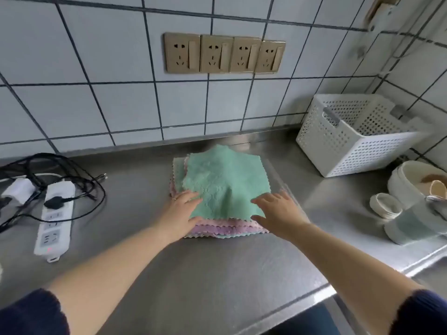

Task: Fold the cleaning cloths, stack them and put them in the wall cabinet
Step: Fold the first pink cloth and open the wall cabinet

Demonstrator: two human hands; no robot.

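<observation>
Hands on cloth pile [225, 189] (green on top, pink and lilac beneath) on steel counter [217, 274]: left hand [180, 211] fingers spread flat, right hand [278, 211] likewise.

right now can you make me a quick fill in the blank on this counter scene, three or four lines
1. The top cloth on the pile is ____ in colour.
2. The white basket stands to the ____ of the pile.
3. The wall holds ____ sockets in a row.
4. The left hand and right hand both rest on the pile's ____ edge.

Missing words: green; right; four; near
</observation>
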